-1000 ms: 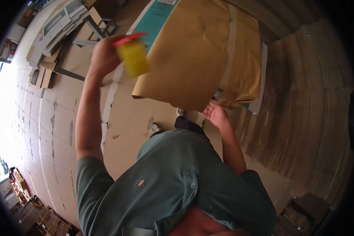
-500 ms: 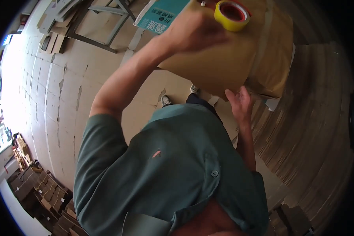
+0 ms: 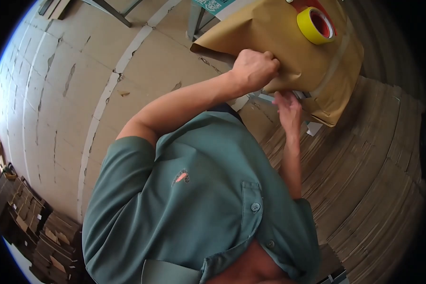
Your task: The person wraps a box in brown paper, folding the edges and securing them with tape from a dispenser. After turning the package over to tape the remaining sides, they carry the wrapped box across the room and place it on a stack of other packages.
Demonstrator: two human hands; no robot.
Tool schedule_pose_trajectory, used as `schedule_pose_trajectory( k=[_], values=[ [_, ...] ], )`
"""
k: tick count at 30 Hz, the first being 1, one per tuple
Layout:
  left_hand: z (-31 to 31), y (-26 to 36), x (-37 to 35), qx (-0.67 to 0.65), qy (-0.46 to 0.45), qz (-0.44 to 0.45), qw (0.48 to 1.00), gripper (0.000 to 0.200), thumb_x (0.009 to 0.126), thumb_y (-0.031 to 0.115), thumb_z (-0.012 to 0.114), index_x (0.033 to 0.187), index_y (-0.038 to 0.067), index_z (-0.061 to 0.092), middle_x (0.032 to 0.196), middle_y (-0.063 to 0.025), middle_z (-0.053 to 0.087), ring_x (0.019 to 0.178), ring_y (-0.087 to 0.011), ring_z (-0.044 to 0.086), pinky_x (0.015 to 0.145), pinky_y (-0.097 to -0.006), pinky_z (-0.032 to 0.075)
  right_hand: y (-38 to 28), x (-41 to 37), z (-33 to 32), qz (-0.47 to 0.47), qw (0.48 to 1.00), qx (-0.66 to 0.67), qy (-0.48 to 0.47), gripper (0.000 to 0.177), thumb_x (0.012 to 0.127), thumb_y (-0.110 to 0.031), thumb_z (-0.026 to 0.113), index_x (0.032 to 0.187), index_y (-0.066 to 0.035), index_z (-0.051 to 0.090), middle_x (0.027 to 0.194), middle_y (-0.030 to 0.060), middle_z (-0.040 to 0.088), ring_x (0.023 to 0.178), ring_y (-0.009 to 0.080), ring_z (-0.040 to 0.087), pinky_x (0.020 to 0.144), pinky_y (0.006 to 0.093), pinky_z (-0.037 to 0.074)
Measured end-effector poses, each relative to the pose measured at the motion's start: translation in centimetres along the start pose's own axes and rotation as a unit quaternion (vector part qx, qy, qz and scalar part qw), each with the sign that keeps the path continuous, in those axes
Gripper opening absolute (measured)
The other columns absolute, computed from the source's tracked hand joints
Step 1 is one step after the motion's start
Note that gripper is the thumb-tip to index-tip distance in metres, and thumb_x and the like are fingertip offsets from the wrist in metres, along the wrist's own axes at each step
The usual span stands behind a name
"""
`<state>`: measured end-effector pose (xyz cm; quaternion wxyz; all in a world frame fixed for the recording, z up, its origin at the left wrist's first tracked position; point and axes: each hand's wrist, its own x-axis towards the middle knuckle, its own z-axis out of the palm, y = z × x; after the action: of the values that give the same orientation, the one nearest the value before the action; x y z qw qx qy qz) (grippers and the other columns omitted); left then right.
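Brown kraft paper [image 3: 288,47] covers a bulky, box-shaped package, its loose edge reaching toward me. My left hand [image 3: 255,69] is closed, knuckles up, pressing on or pinching the paper near its front edge; its fingertips are hidden. Just right of it, my right hand [image 3: 288,111] is at the paper's lower edge, thumb and fingers apart; no object shows in it. A roll of yellow tape [image 3: 312,28] with a red core rests on top of the paper, beside a red item partly cut off.
Stacks of flat cardboard [image 3: 364,156] stand to the right. A teal-and-white printed box [image 3: 217,7] and a grey metal frame [image 3: 194,21] are behind the package. Bundled cardboard [image 3: 57,241] lies at lower left. The floor [image 3: 75,90] is cracked, with a white line.
My left hand has come down from above the paper, near the tape, to the paper's front edge and closed there. The paper has creased and shifted; the view has moved.
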<state>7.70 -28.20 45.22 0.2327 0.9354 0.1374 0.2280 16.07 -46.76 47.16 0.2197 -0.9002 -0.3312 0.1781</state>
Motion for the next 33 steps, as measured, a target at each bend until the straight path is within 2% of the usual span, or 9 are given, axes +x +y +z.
schedule_pose_trajectory(
  k=[2, 6, 10, 14, 18, 22, 26, 31, 33],
  values=[
    [1.2, 0.1, -0.6, 0.003, 0.057, 0.026, 0.998, 0.03, 0.082, 0.037, 0.066, 0.075, 0.007, 0.065, 0.072, -0.007, 0.064, 0.067, -0.0268, 0.065, 0.057, -0.0388, 0.05, 1.1, 0.6, 0.4, 0.067, 0.989, 0.133, -0.002, 0.037, 0.092, -0.034, 0.059, 0.092, 0.003, 0.065, 0.074, 0.0087, 0.068, 0.071, 0.0131, 0.065, 0.061, 0.0275, 0.047],
    [1.1, -0.5, -1.7, -0.039, 0.024, 0.001, 0.999, 0.028, 0.082, 0.035, 0.066, 0.081, 0.008, 0.066, 0.079, -0.0076, 0.064, 0.072, -0.0278, 0.065, 0.059, -0.0398, 0.051, 1.1, 0.6, 2.1, 0.138, 0.976, 0.156, 0.064, 0.037, 0.093, -0.033, 0.058, 0.087, 0.002, 0.066, 0.07, 0.0093, 0.068, 0.06, 0.0129, 0.064, 0.056, 0.0271, 0.046],
    [1.1, -0.6, -3.0, -0.108, -0.036, -0.053, 0.992, 0.026, 0.083, 0.034, 0.065, 0.086, 0.008, 0.066, 0.08, -0.0076, 0.064, 0.076, -0.0275, 0.065, 0.06, -0.04, 0.052, 0.0, 0.3, 3.3, 0.122, 0.969, 0.146, 0.158, 0.035, 0.094, -0.03, 0.057, 0.083, 0.002, 0.065, 0.07, 0.0101, 0.068, 0.051, 0.0131, 0.062, 0.051, 0.0273, 0.045],
    [2.0, -0.5, -4.0, -0.13, -0.026, -0.024, 0.991, 0.027, 0.083, 0.034, 0.066, 0.091, 0.008, 0.067, 0.082, -0.0081, 0.064, 0.076, -0.0273, 0.065, 0.061, -0.0401, 0.052, 1.0, 0.7, 4.4, 0.065, 0.963, 0.169, 0.197, 0.032, 0.094, -0.026, 0.058, 0.082, 0.002, 0.065, 0.069, 0.0097, 0.068, 0.047, 0.0137, 0.06, 0.048, 0.0285, 0.044],
    [2.0, -0.4, -4.4, -0.08, -0.056, 0.023, 0.995, 0.027, 0.082, 0.035, 0.065, 0.082, 0.008, 0.067, 0.079, -0.0094, 0.065, 0.073, -0.0298, 0.065, 0.06, -0.041, 0.053, 1.5, 0.8, 4.7, 0.052, 0.962, 0.163, 0.213, 0.029, 0.093, -0.024, 0.059, 0.084, 0.002, 0.066, 0.07, 0.0103, 0.068, 0.051, 0.0134, 0.061, 0.05, 0.0278, 0.045],
    [1.8, 1.3, -2.9, -0.223, -0.001, 0.071, 0.972, 0.026, 0.084, 0.036, 0.063, 0.084, 0.01, 0.069, 0.079, -0.0089, 0.067, 0.074, -0.029, 0.066, 0.061, -0.0404, 0.053, 2.0, 0.6, 4.7, 0.004, 0.964, 0.15, 0.217, 0.027, 0.092, -0.023, 0.06, 0.086, 0.003, 0.067, 0.073, 0.0113, 0.069, 0.057, 0.0157, 0.064, 0.055, 0.0291, 0.048],
    [3.1, 0.6, -0.6, -0.261, -0.056, -0.057, 0.962, 0.028, 0.086, 0.037, 0.063, 0.086, 0.011, 0.07, 0.075, -0.0083, 0.067, 0.071, -0.0301, 0.065, 0.062, -0.0416, 0.051, 1.9, 0.8, 4.7, 0.086, 0.961, 0.18, 0.193, 0.025, 0.09, -0.022, 0.063, 0.091, 0.003, 0.068, 0.076, 0.0126, 0.07, 0.066, 0.018, 0.066, 0.063, 0.0312, 0.051],
    [3.4, 1.7, -1.3, -0.28, -0.028, -0.122, 0.952, 0.03, 0.086, 0.039, 0.062, 0.08, 0.011, 0.071, 0.069, -0.009, 0.067, 0.07, -0.0307, 0.065, 0.062, -0.0422, 0.051, 1.0, -2.0, 2.1, 0.012, 0.988, 0.016, 0.151, 0.027, 0.089, -0.023, 0.065, 0.096, 0.003, 0.068, 0.077, 0.0119, 0.07, 0.072, 0.0172, 0.067, 0.068, 0.0301, 0.052],
    [3.5, 2.2, -1.3, -0.265, -0.035, -0.136, 0.954, 0.03, 0.086, 0.04, 0.062, 0.081, 0.011, 0.071, 0.071, -0.0088, 0.067, 0.071, -0.0302, 0.065, 0.062, -0.0426, 0.051, -0.3, -2.9, -0.2, -0.042, 0.986, -0.015, 0.16, 0.022, 0.088, -0.016, 0.066, 0.099, 0.003, 0.068, 0.082, 0.0125, 0.07, 0.076, 0.0162, 0.067, 0.07, 0.0277, 0.052]
  ],
)
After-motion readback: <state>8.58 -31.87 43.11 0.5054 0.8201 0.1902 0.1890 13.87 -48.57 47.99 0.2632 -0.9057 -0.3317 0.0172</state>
